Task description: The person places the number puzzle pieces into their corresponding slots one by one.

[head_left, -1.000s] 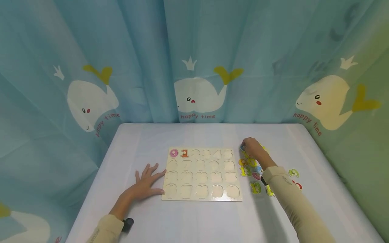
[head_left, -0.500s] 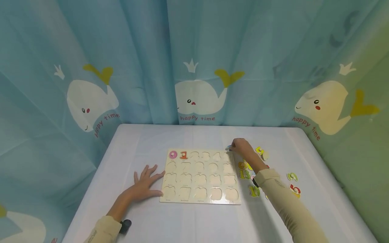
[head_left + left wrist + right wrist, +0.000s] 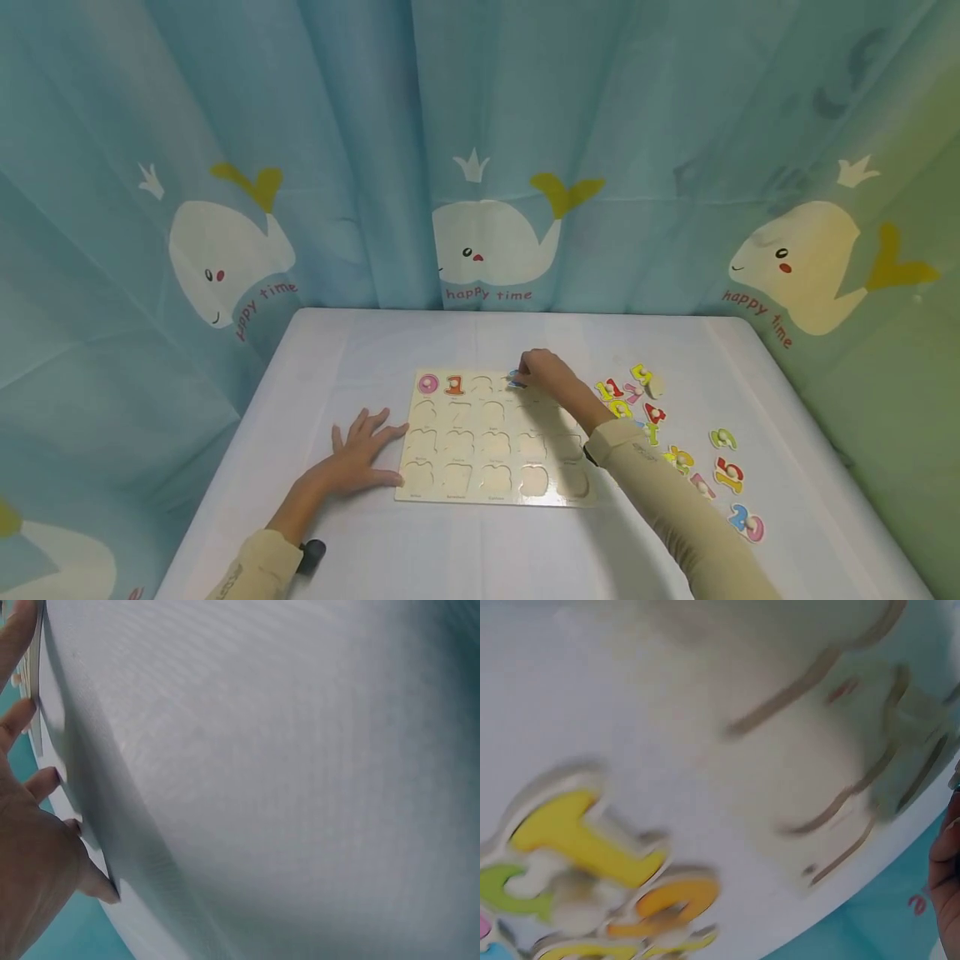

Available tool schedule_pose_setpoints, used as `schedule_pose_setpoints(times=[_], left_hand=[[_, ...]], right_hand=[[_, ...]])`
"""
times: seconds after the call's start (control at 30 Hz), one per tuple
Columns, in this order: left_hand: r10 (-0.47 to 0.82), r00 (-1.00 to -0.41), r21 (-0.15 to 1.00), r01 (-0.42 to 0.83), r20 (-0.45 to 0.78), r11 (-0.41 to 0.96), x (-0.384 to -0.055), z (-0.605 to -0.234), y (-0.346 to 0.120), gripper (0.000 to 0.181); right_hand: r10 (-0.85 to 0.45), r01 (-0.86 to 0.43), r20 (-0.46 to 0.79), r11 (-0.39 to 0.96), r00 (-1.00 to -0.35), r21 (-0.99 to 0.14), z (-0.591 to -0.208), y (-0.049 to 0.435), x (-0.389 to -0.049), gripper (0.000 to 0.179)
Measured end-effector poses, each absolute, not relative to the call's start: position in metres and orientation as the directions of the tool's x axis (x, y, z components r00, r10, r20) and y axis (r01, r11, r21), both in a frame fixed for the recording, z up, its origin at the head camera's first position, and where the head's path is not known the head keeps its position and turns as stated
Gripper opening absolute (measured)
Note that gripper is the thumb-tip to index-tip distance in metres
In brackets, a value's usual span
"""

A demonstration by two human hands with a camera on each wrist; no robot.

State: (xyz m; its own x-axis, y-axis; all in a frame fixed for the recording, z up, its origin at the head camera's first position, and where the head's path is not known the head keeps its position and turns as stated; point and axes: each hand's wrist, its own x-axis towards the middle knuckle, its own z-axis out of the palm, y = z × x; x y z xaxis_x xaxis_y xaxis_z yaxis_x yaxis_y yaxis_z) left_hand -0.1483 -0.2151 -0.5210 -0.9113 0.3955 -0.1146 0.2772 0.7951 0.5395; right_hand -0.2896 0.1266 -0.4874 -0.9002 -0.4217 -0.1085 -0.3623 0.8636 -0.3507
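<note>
A pale wooden puzzle board [image 3: 476, 497] with rows of number-shaped recesses lies on the table. In its top row sit a pink 0 piece [image 3: 428, 383] and an orange 1 piece [image 3: 454, 384]. My right hand [image 3: 549, 372] pinches a blue puzzle piece [image 3: 514, 379] over the top row, right of the 1; its number is mostly hidden by the fingers. Fingers spread, my left hand [image 3: 360, 458] rests at the board's left edge, thumb and index fingertip right at it. The left wrist view shows this hand [image 3: 37, 855] on the tabletop.
Several knobbed number pieces are scattered right of the board, among them a red 4 [image 3: 654, 413], a red-and-orange 15 [image 3: 728, 475] and a blue-and-pink 20 [image 3: 747, 522]. A whale-print curtain [image 3: 360, 208] hangs around the white table [image 3: 487, 550].
My right hand has moved left from the loose pieces to above the board's top row, carrying the blue piece. The left hand has stayed at the board's edge.
</note>
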Motion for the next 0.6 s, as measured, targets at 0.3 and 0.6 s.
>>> schedule_pose_setpoints(times=[0.3,0.6], left_hand=[[0.391,-0.912,0.542,0.268,-0.124,0.796,-0.147,-0.519,-0.214,0.085],[0.385,-0.916,0.528,0.273,-0.114,0.804,-0.149,-0.521,-0.213,0.085]], right_hand=[[-0.483,-0.399,-0.112,0.814,-0.868,-0.422,-0.498,0.095,-0.281,0.018],[-0.477,-0.4,-0.101,0.819,-0.873,-0.411,-0.502,0.077,-0.282,0.017]])
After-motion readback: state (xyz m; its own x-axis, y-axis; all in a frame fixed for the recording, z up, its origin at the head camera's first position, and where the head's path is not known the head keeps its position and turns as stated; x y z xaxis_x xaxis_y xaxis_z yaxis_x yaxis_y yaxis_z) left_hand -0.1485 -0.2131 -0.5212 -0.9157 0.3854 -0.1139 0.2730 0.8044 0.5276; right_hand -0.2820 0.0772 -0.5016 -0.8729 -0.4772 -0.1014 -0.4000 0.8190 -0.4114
